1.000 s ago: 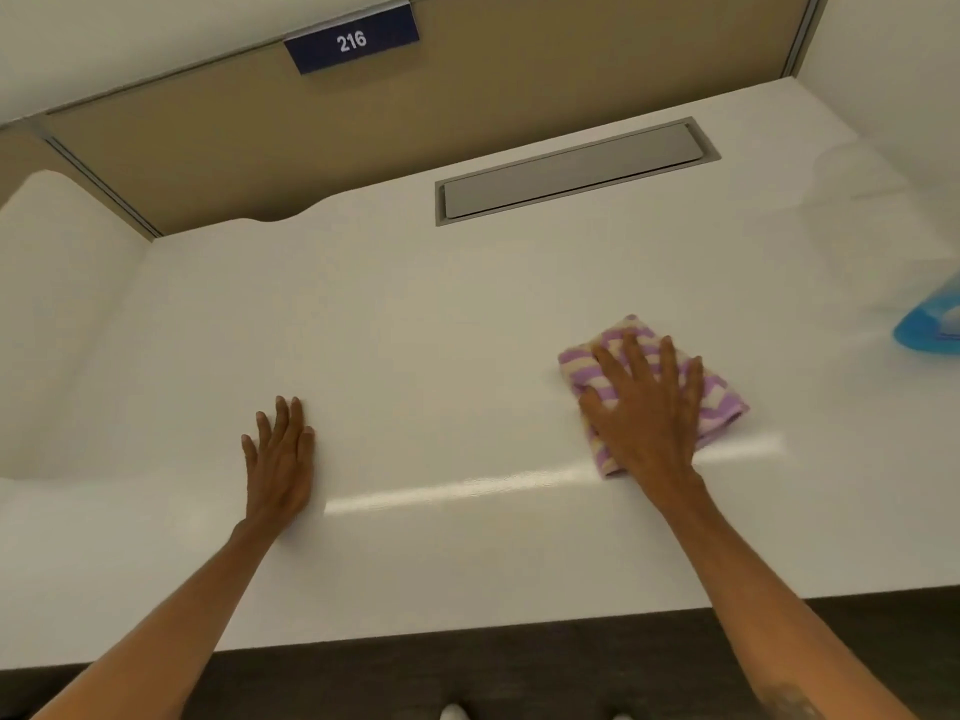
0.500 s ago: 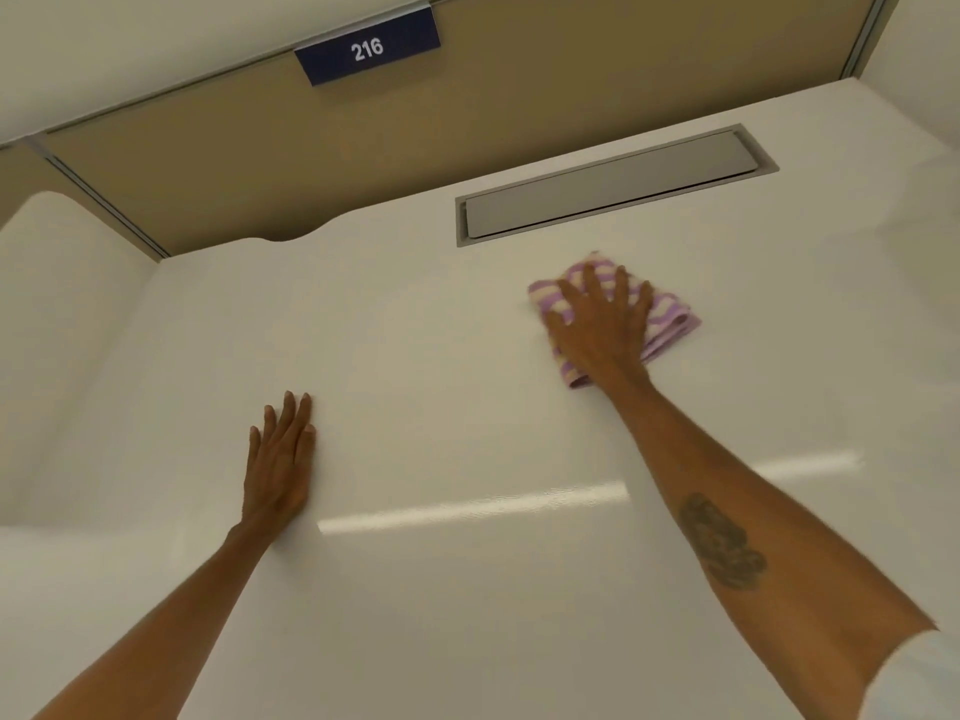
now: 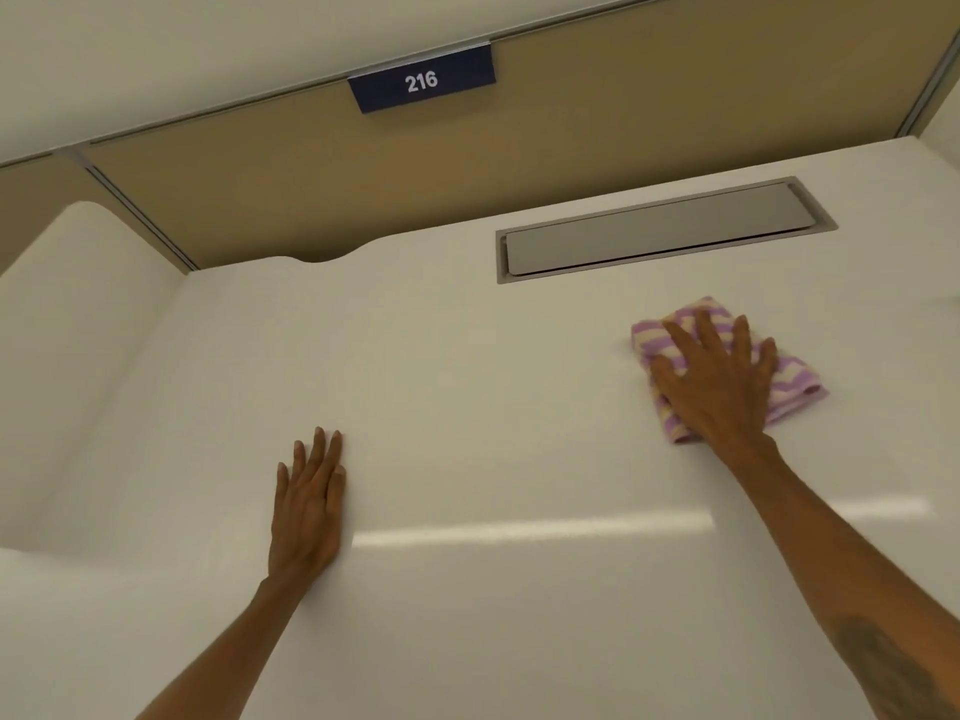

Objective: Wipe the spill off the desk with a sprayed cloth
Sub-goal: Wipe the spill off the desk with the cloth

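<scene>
Head view: right hand (image 3: 719, 392) fingers spread flat on cloth (image 3: 795, 384), left hand (image 3: 309, 511) open on desk (image 3: 519, 589)

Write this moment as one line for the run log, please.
step: wiping | right hand: flat on cloth, near cable hatch | left hand: flat on desk | spill: none visible

Desk (image 3: 519, 589): smooth white laminate look, semi-glossy, reflects a light strip. Cloth (image 3: 795, 379): soft terry-like fabric, purple and cream stripes, matt. Cable hatch (image 3: 660, 231): grey brushed-metal look, satin. Back panel (image 3: 623, 122): tan, matt. Plate "216" (image 3: 422, 83): dark blue, matt.
</scene>
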`<state>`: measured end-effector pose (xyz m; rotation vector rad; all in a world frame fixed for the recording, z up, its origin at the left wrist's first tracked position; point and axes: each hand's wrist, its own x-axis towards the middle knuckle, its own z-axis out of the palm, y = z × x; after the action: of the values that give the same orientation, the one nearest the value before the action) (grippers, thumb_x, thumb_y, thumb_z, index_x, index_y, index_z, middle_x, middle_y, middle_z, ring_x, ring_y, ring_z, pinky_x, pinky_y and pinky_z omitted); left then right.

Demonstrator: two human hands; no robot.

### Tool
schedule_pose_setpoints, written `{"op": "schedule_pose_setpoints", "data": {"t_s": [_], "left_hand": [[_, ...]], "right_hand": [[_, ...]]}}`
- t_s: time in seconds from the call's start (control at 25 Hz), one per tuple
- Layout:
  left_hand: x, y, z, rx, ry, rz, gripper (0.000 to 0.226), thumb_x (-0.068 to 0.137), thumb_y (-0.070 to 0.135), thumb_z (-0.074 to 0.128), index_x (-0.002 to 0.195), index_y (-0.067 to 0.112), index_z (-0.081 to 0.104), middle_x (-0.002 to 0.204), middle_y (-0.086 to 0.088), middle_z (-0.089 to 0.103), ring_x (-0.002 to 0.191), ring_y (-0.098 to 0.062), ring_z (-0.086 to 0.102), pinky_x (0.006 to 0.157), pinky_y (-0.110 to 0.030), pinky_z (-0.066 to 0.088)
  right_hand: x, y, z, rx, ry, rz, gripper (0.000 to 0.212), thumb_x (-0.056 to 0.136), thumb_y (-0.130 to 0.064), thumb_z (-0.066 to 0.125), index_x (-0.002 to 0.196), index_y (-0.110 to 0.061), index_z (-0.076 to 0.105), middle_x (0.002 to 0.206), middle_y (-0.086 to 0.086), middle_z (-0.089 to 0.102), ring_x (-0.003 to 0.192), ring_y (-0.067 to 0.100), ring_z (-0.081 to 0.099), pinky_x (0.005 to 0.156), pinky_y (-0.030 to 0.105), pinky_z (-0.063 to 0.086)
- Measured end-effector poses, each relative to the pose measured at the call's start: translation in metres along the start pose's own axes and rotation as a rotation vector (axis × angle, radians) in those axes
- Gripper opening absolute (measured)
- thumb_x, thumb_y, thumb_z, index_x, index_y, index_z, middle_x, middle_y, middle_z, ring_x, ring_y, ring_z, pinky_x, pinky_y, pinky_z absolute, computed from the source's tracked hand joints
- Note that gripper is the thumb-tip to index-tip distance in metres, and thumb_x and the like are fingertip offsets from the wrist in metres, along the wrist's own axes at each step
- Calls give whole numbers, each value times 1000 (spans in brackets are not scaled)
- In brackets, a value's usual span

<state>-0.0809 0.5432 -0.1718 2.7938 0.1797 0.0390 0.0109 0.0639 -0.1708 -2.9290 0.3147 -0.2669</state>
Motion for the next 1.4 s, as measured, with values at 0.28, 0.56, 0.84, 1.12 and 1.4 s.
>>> {"op": "schedule_pose_setpoints", "data": {"t_s": [0.28, 0.56, 0.84, 1.12, 1.4], "left_hand": [[-1, 1, 3, -29, 18, 2, 49, 108, 31, 22, 157, 33, 17, 164, 15, 5, 153, -7, -4, 124, -31, -6], [-1, -2, 3, -10, 13, 12, 50, 109, 30, 22, 158, 30, 16, 166, 10, 7, 153, -11, -4, 126, -38, -3], [3, -4, 3, -9, 29, 12, 50, 108, 31, 21, 158, 30, 15, 165, 12, 4, 153, -11, -5, 126, -38, -4], [1, -5, 4, -23, 38, 23, 50, 108, 30, 24, 158, 29, 18, 164, 12, 5, 154, -13, -3, 125, -35, -5], [-6, -12, -3, 44, -67, 80, 54, 107, 38, 14, 159, 28, 6, 166, 8, -4, 154, -19, -9, 125, -42, -7]], "right_hand": [[59, -173, 48, 116, -3, -163, 46, 88, -48, 39, 127, -32, 58, 146, 4, 49, 137, 44, 37, 113, 63, 17], [-35, -184, 34, 16, -157, -719, 60, 88, -62, 28, 140, -40, 46, 154, -4, 41, 144, 32, 31, 117, 60, 18], [44, -170, 33, -42, -189, -454, 70, 84, -67, 10, 144, -41, 36, 158, -6, 31, 147, 33, 21, 115, 61, 12], [21, -303, 63, 36, -223, -628, 75, 83, -69, 12, 138, -35, 51, 155, 0, 40, 144, 39, 28, 115, 62, 11], [-73, -214, 29, -36, -244, -882, 65, 87, -66, 20, 147, -45, 31, 161, -10, 23, 150, 28, 17, 119, 55, 7]]}}
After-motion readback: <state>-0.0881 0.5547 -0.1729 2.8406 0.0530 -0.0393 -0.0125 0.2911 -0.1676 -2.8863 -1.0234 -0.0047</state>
